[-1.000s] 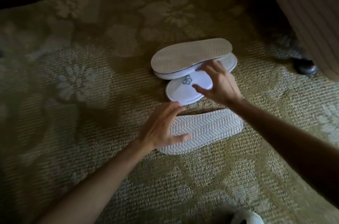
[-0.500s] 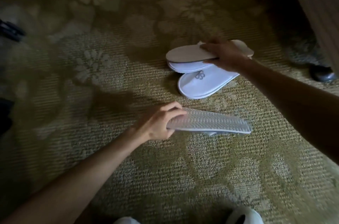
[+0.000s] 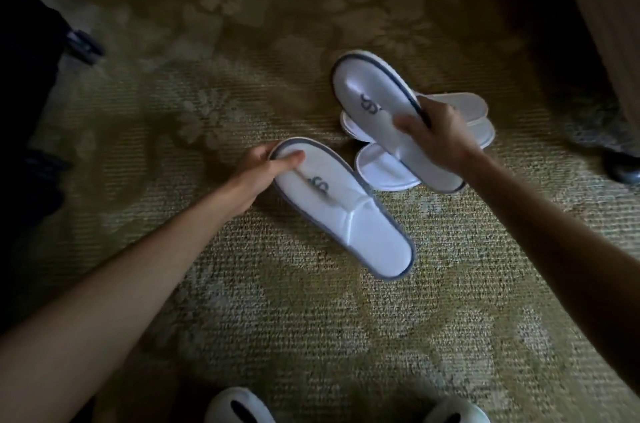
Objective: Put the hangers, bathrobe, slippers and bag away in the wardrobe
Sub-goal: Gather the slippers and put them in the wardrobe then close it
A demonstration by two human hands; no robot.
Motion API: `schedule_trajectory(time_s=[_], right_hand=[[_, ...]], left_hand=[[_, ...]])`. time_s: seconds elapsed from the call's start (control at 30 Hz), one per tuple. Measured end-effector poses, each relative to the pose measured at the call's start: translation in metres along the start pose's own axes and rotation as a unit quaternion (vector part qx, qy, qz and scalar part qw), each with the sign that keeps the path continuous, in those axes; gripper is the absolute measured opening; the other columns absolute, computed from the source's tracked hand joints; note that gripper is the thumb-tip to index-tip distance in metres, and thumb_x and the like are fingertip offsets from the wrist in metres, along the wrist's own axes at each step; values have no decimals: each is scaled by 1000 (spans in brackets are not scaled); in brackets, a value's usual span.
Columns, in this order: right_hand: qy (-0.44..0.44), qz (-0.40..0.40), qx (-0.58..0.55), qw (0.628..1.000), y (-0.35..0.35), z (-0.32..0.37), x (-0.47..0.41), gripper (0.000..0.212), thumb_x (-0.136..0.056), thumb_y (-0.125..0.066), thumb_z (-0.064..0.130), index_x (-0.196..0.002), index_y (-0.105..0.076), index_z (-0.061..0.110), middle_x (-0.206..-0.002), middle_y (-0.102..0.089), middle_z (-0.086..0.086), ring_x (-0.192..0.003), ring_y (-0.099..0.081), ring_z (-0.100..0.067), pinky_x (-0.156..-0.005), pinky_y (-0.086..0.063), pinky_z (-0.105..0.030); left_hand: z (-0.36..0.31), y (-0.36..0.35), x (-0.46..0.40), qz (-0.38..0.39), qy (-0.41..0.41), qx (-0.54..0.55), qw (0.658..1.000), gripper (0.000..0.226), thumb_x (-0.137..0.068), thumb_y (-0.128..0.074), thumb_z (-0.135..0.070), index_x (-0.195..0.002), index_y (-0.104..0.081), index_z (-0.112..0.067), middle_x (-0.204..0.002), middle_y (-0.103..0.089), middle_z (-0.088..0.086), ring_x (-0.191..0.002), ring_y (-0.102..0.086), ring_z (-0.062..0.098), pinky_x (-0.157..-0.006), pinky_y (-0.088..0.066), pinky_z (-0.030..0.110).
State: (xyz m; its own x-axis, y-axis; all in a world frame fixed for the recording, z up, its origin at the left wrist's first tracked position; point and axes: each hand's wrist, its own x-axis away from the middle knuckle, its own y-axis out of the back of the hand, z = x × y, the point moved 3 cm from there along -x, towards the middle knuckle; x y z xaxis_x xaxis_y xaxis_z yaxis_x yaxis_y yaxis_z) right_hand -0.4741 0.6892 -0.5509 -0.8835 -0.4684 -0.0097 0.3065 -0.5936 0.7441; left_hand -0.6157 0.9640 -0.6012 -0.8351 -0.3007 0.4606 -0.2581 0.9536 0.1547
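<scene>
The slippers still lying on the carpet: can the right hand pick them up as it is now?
Probably not yet: the right hand already grips a slipper, which lies over the slippers on the carpet.

You look down on a woven olive-green carpet [image 3: 284,318] with a pale floral pattern — dimly lit, darkening toward the corners. A beige ribbed panel [image 3: 609,7] rises at upper right; a dark caster wheel [image 3: 85,46] sits at left, beside a black mass too dark to identify.

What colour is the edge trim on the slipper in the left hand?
Grey-blue trim on a white slipper; head view.
</scene>
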Motion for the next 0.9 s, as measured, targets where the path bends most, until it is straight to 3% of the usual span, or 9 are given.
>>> schedule_trajectory(time_s=[0.17,0.33,0.47,0.63,0.9], right_hand=[[-103,28,-208,972,-32,1,25,28,-88,-68,47,-87,-63,19,-74,-61,4,-66,-57,-13,-57,-49,-36],[-203,80,-343,914,-89,5,67,24,-95,-67,30,-111,-63,12,-93,-68,-10,-81,-68,-25,-73,-60,-49],[-228,122,-316,913,-130,12,83,29,-93,-65,28,-118,-58,14,-106,-68,-16,-95,-70,-36,-77,-59,-59],[-221,126,-303,918,-157,32,77,31,-97,-61,15,-126,-52,14,-100,-66,-2,-90,-67,-24,-79,-60,-48],[-220,92,-283,929,-156,19,72,36,-94,-64,22,-128,-56,19,-111,-69,-7,-98,-69,-28,-82,-60,-50]], left_hand=[[15,10,-2,2,17,-38,999,27,-81,-81,-38,-101,-77,-21,-99,-78,-5,-97,-73,16,-93,-57,38],[28,33,-1,14,20,-133,991,18,-83,-78,-43,-96,-76,-31,-95,-77,-11,-95,-70,12,-87,-54,33],[41,62,2,-15,9,-127,992,16,-86,-77,-32,-98,-76,-21,-94,-78,-4,-89,-71,11,-82,-56,32],[53,89,1,-47,30,-128,990,11,-87,-77,-31,-94,-75,-23,-92,-76,-5,-86,-70,9,-78,-54,28],[53,82,-10,-66,23,-139,988,26,-85,-77,-38,-101,-76,-19,-95,-77,-4,-89,-71,10,-73,-53,23]])
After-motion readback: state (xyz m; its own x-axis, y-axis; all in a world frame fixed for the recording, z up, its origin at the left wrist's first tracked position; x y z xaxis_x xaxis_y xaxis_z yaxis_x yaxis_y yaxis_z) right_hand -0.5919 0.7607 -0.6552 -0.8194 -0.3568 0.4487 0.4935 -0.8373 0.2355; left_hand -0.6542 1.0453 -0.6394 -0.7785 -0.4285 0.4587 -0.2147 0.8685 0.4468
